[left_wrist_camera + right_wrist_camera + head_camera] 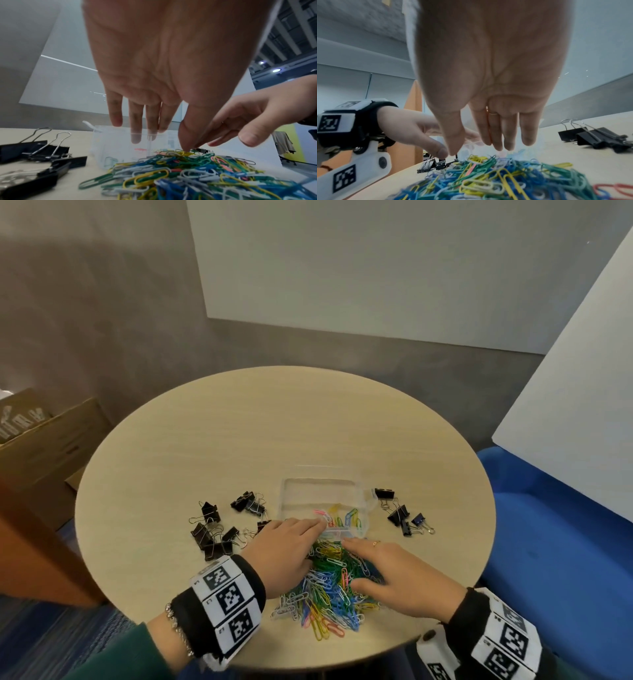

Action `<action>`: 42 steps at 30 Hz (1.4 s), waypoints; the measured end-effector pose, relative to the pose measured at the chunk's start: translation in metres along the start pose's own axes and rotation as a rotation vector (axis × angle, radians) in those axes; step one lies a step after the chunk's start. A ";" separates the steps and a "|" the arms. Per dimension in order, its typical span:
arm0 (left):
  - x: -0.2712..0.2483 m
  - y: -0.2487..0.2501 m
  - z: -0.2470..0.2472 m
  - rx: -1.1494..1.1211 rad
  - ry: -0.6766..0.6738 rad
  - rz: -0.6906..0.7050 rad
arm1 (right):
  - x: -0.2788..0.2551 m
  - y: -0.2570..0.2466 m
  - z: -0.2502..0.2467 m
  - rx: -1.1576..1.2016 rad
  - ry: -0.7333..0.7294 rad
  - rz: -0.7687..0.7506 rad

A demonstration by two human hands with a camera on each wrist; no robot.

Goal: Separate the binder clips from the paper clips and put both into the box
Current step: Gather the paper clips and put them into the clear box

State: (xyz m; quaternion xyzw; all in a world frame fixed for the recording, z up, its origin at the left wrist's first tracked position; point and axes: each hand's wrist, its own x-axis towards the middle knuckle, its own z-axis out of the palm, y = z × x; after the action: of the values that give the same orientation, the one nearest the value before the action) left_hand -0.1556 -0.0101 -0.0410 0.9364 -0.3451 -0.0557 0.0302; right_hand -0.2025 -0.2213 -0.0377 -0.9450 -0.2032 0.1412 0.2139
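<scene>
A heap of coloured paper clips [334, 590] [180, 173] [496, 175] lies at the near side of the round table [239, 440]. Just beyond it stands a clear plastic box [320, 494] [116, 146] with a few paper clips in its near compartment. Black binder clips lie in two groups, left [219, 530] [42, 155] and right [400, 515] [594, 136] of the box. My left hand [313, 539] [159, 135] reaches straight-fingered over the box's near rim, thumb on the heap. My right hand [363, 559] [476, 148] hovers flat over the heap, fingers pointing left, holding nothing.
A cardboard box [41, 446] stands on the floor left of the table, and a blue seat [548, 542] is on the right. White boards [342, 268] lean behind. The table's near edge runs just under my wrists.
</scene>
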 end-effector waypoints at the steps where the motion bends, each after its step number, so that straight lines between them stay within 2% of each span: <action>1: -0.002 0.001 0.000 0.000 -0.001 0.000 | -0.003 0.000 -0.003 0.004 0.025 -0.003; 4: -0.007 0.002 -0.002 -0.037 0.024 0.003 | -0.010 0.004 -0.013 -0.047 0.089 0.053; 6: -0.011 0.003 -0.004 -0.069 0.098 0.003 | -0.015 0.009 -0.017 -0.114 0.099 0.131; 8: -0.017 0.006 -0.009 -0.083 0.162 0.005 | -0.019 0.013 -0.018 -0.155 0.047 0.230; 11: -0.029 0.011 -0.015 -0.100 0.156 -0.016 | -0.021 0.011 -0.013 -0.150 -0.054 0.322; 19: -0.037 0.025 -0.012 -0.090 -0.060 -0.039 | 0.007 0.001 -0.003 -0.174 -0.015 0.294; 26: -0.037 0.017 -0.014 -0.107 -0.137 -0.059 | 0.017 0.011 -0.015 -0.103 0.127 0.305; 32: -0.035 0.012 -0.014 -0.133 -0.157 -0.055 | 0.014 0.018 -0.028 0.005 0.166 0.334; 42: -0.038 0.003 -0.013 -0.183 -0.101 -0.044 | 0.019 0.027 -0.064 0.245 0.241 0.369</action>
State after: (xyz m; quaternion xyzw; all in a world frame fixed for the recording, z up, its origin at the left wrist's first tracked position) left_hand -0.1843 0.0123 -0.0244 0.9331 -0.3190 -0.1348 0.0969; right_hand -0.1545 -0.2576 0.0022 -0.9431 0.0182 0.0878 0.3201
